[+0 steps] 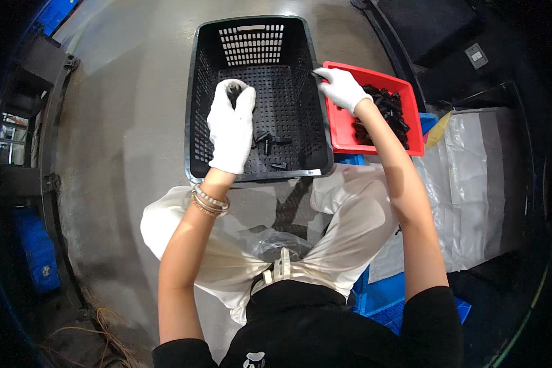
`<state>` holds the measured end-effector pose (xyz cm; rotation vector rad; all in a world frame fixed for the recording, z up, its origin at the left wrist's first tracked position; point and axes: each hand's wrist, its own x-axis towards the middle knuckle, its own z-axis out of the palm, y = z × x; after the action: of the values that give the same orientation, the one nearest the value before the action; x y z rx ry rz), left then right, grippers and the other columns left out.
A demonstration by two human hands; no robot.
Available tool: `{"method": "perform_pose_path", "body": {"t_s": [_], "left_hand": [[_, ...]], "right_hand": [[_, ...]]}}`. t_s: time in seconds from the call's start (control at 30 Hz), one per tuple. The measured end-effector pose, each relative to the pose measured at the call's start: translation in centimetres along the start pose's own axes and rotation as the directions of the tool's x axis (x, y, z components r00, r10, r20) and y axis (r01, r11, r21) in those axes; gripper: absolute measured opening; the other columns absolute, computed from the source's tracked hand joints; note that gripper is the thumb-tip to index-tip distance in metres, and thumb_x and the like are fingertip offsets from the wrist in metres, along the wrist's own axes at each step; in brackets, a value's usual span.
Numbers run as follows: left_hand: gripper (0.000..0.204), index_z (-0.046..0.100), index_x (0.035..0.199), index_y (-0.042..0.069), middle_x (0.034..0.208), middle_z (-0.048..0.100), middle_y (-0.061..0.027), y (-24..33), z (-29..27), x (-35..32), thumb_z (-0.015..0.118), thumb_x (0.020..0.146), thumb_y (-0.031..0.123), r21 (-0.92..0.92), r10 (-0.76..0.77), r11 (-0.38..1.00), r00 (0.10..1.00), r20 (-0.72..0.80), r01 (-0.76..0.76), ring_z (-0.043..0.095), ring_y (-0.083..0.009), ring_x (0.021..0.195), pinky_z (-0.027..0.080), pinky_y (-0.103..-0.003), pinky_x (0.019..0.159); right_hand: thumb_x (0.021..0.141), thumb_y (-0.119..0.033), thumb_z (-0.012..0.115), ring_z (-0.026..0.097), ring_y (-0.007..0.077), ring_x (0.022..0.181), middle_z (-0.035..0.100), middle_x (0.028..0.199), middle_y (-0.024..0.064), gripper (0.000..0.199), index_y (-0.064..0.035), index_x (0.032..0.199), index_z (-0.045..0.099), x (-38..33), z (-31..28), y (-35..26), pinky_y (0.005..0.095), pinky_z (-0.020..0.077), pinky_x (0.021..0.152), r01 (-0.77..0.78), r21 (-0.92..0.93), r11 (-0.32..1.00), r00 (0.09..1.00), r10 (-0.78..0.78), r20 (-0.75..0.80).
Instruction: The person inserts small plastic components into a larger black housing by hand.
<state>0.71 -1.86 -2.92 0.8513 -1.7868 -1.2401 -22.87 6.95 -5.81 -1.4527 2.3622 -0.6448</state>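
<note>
My left hand [230, 130], in a white glove, is over the left half of a black plastic basket [321, 116]. Its fingers are curled round a small black part [233, 92], whose end shows between thumb and fingers. My right hand [345, 90], also gloved, is above the basket's right rim and the near corner of a red tray [416, 110]. A small dark piece [316, 75] shows at its pinched fingertips; its full shape is hidden. Several black parts [389, 116] are heaped in the tray. A few similar black fittings [267, 142] lie on the basket's perforated bottom.
The basket is in front of my knees, with the tray against its right side. Blue plastic crates [383, 288] and clear plastic sheeting [460, 190] are to the right. Dark equipment lines both sides. Orange cables [107, 334] lie on the floor at lower left.
</note>
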Motion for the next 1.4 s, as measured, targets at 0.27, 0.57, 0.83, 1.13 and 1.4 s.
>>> {"method": "perform_pose_path", "body": {"t_s": [0.27,0.57,0.83,1.13,1.4], "left_hand": [[0.02,0.057,0.099,0.002,0.09,0.061,-0.0097,-1.3,0.1,-0.5,0.061,0.082,0.013,0.107,-0.015,0.994,0.995,0.097,0.004,0.059,-0.0177,0.082,0.047,-0.03,0.077],[0.018,0.058,0.095,0.002,0.084,0.061,-0.0084,-1.4,-0.5,-0.7,0.058,0.083,0.015,0.074,-0.054,0.997,0.973,0.227,0.038,0.059,-0.0152,0.076,0.047,-0.028,0.073],[0.019,0.055,0.102,0.002,0.087,0.057,-0.0021,-0.1,0.2,-0.4,0.051,0.089,0.015,-0.008,-0.084,0.996,0.941,0.327,0.092,0.053,-0.0091,0.079,0.044,-0.024,0.075],[0.027,0.057,0.111,0.004,0.102,0.06,-0.0128,0.0,1.5,-0.8,0.053,0.091,0.02,-0.01,0.114,0.993,0.978,0.173,-0.114,0.06,-0.0221,0.093,0.047,-0.031,0.08],[0.016,0.058,0.097,0.002,0.083,0.06,-0.0036,2.1,1.4,-0.6,0.055,0.089,0.016,-0.401,-0.045,0.913,0.995,0.093,0.079,0.056,-0.0096,0.078,0.046,-0.024,0.071]], "right_hand": [[0.077,-0.016,0.058,0.061,0.0312,0.101,0.062,0.11,0.0173,0.028,-0.008,0.102,0.067,-2.1,2.0,13.4,0.0372,0.049,0.086,-0.222,-0.544,0.809,0.793,0.474,0.383],[0.072,-0.02,0.062,0.064,0.0307,0.094,0.066,0.099,0.0173,0.028,-0.0041,0.094,0.069,-3.2,3.0,10.9,0.0382,0.0518,0.081,-0.001,-0.78,0.626,0.757,0.51,0.409],[0.072,-0.031,0.066,0.06,0.0195,0.062,0.064,0.072,0.0095,0.031,-0.0015,0.082,0.063,-0.9,-1.3,6.9,0.0332,0.0486,0.057,-0.287,0.279,0.916,0.941,0.325,-0.099],[0.085,-0.016,0.055,0.029,0.0042,0.044,0.034,0.057,-0.0063,0.015,-0.0117,0.073,0.047,-2.8,-0.5,-7.1,0.0192,0.0183,0.038,-0.564,0.81,0.16,0.742,-0.331,0.582],[0.084,-0.02,0.055,0.025,0.0037,0.038,0.034,0.053,-0.006,0.01,-0.0103,0.085,0.055,-3.6,-0.4,-9.9,0.0199,0.0192,0.034,-0.486,0.87,0.081,0.844,-0.213,0.491]]}}
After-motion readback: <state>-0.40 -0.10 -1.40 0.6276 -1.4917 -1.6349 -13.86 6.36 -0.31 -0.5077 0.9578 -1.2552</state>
